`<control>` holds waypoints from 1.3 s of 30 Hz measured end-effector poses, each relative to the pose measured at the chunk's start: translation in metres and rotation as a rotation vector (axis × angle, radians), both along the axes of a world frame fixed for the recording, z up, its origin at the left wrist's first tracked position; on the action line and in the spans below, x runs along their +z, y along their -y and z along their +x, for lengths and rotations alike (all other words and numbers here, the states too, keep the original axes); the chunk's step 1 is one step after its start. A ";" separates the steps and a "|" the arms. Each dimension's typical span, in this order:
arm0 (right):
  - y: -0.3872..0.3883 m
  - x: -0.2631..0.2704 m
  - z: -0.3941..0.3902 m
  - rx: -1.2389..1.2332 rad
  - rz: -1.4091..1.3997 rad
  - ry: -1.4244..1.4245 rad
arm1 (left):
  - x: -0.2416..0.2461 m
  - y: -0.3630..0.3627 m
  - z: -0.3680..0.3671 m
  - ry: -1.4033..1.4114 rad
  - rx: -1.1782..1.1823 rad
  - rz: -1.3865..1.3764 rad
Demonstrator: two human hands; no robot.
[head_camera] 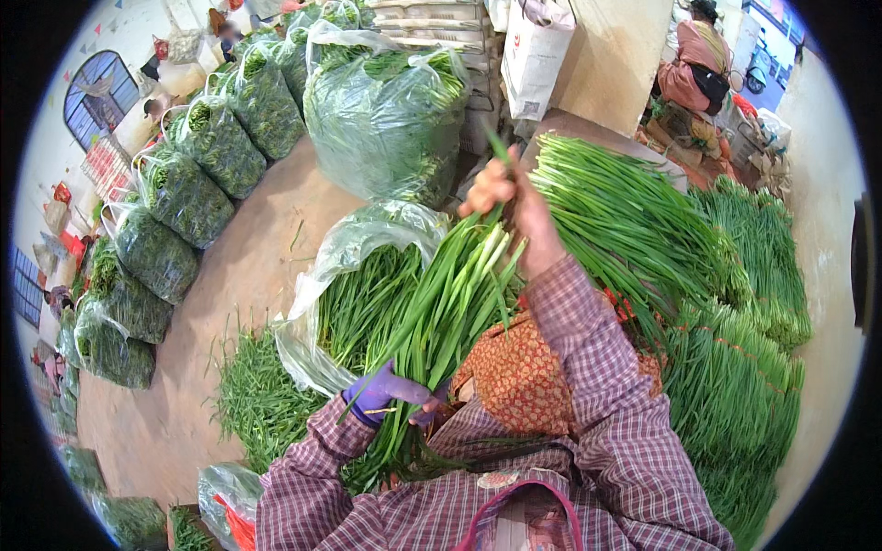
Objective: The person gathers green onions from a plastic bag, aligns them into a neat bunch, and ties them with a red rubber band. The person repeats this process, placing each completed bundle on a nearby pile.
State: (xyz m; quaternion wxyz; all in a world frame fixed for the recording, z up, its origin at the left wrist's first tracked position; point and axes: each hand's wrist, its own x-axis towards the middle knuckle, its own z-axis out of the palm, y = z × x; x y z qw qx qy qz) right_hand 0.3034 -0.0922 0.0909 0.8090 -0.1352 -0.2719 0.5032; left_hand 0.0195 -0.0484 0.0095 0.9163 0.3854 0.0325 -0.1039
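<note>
My left hand, in a purple glove with the fingertips bare, grips a bunch of long green leafy stalks that look like garlic chives. The bunch slants up across my lap, pale ends uppermost. My right hand, bare and blurred, is raised above those pale ends with a green leaf sticking up from its fingers. Behind the bunch, an opened clear plastic bag holds more green leaves. To the right of my raised hand lies a loose pile of stalks on a low board.
Tied bundles of stalks are stacked at my right. Loose leaves lie on the floor at left. A large filled plastic bag stands ahead, and a row of filled bags curves along the left. A person sits beyond the wall.
</note>
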 end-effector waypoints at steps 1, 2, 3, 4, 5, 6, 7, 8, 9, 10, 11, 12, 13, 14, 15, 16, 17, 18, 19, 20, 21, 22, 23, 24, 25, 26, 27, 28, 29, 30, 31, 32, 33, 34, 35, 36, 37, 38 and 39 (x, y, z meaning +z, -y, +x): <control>-0.001 0.001 0.011 -0.082 0.004 0.059 | -0.023 -0.016 -0.015 -0.012 -0.042 0.116; 0.005 0.002 0.033 -0.117 0.031 0.068 | -0.035 -0.024 -0.023 -0.017 0.066 0.302; 0.016 0.005 0.054 -0.150 0.063 0.073 | -0.020 -0.025 -0.019 -0.089 0.095 0.286; 0.030 0.006 0.068 -0.202 0.029 0.123 | -0.002 -0.023 -0.010 -0.129 0.167 0.363; 0.040 0.008 0.076 -0.242 0.001 0.167 | 0.009 -0.020 -0.008 -0.176 0.250 0.445; 0.049 0.011 0.078 -0.309 -0.065 0.181 | -0.002 -0.025 -0.016 -0.184 0.345 0.470; 0.058 0.008 0.078 -0.379 -0.142 0.202 | 0.012 -0.026 -0.014 -0.283 0.326 0.496; 0.061 0.001 0.080 -0.432 -0.198 0.207 | 0.010 -0.032 -0.018 -0.274 0.339 0.489; 0.065 0.003 0.077 -0.513 -0.251 0.220 | 0.010 -0.036 -0.022 -0.265 0.351 0.486; 0.070 -0.001 0.086 -0.562 -0.290 0.215 | 0.010 -0.036 -0.024 -0.255 0.367 0.512; 0.077 -0.003 0.095 -0.640 -0.295 0.261 | 0.011 -0.035 -0.025 -0.244 0.382 0.538; 0.083 -0.002 0.104 -0.743 -0.325 0.282 | 0.013 -0.036 -0.028 -0.239 0.401 0.571; 0.091 0.000 0.113 -0.848 -0.358 0.306 | 0.012 -0.039 -0.032 -0.218 0.422 0.560; 0.097 0.000 0.120 -0.865 -0.390 0.380 | 0.009 -0.044 -0.039 -0.196 0.443 0.550; 0.104 0.000 0.125 -0.884 -0.426 0.458 | 0.004 -0.050 -0.042 -0.173 0.459 0.535; 0.108 -0.004 0.125 -0.782 -0.541 0.615 | -0.001 -0.054 -0.041 -0.209 0.479 0.538; 0.109 -0.009 0.121 -0.757 -0.838 0.916 | -0.003 -0.054 -0.040 -0.213 0.513 0.534; 0.095 -0.012 0.091 -0.636 -0.848 1.023 | 0.003 -0.048 -0.033 -0.231 0.555 0.539; 0.086 -0.025 0.080 -0.335 -0.653 1.154 | 0.006 -0.042 -0.027 -0.237 0.594 0.540; 0.076 -0.013 0.034 -0.201 -0.779 1.004 | 0.002 -0.040 -0.026 -0.266 0.618 0.548; 0.066 -0.022 0.017 -0.184 -0.640 1.102 | 0.003 -0.036 -0.020 -0.260 0.622 0.569; 0.060 -0.020 -0.008 -0.168 -0.673 1.032 | 0.004 -0.033 -0.013 -0.251 0.624 0.584; 0.055 -0.014 -0.031 -0.085 -0.688 0.948 | 0.006 -0.029 -0.009 -0.252 0.635 0.607; 0.048 -0.012 -0.051 -0.040 -0.605 0.906 | 0.006 -0.025 -0.004 -0.239 0.673 0.649; 0.036 -0.027 -0.059 -0.049 -0.694 0.985 | 0.008 -0.023 -0.001 -0.255 0.672 0.658; 0.031 -0.033 -0.067 -0.157 -0.618 1.095 | 0.010 -0.021 0.002 -0.271 0.670 0.667; 0.025 -0.040 -0.076 -0.271 -0.544 1.201 | 0.011 -0.020 0.003 -0.290 0.675 0.676; 0.022 -0.042 -0.077 -0.272 -0.531 1.153 | 0.013 -0.020 0.002 -0.286 0.664 0.687; 0.021 -0.044 -0.077 -0.275 -0.519 1.105 | 0.015 -0.021 0.002 -0.270 0.661 0.664; 0.022 -0.039 -0.076 -0.247 -0.576 1.156 | 0.018 -0.021 0.001 -0.257 0.663 0.640; 0.026 -0.030 -0.072 -0.219 -0.634 1.206 | 0.020 -0.022 0.000 -0.243 0.663 0.617; 0.028 -0.026 -0.068 -0.192 -0.694 1.256 | 0.017 -0.026 -0.004 -0.202 0.642 0.621; 0.028 -0.029 -0.060 -0.230 -0.682 1.312 | 0.018 -0.029 -0.006 -0.200 0.616 0.621; 0.028 -0.035 -0.052 -0.268 -0.671 1.368 | 0.020 -0.032 -0.007 -0.197 0.589 0.620; 0.029 -0.038 -0.048 -0.307 -0.660 1.423 | 0.021 -0.034 -0.007 -0.193 0.562 0.619; 0.035 -0.029 -0.048 -0.389 -0.637 1.401 | 0.020 -0.034 -0.007 -0.197 0.570 0.595; 0.030 -0.040 -0.039 -0.447 -0.582 1.430 | 0.018 -0.036 -0.009 -0.210 0.552 0.581; 0.035 -0.033 -0.033 -0.461 -0.618 1.516 | 0.015 -0.040 -0.014 -0.224 0.534 0.565; 0.038 -0.025 -0.027 -0.470 -0.642 1.600 | 0.013 -0.046 -0.021 -0.241 0.525 0.555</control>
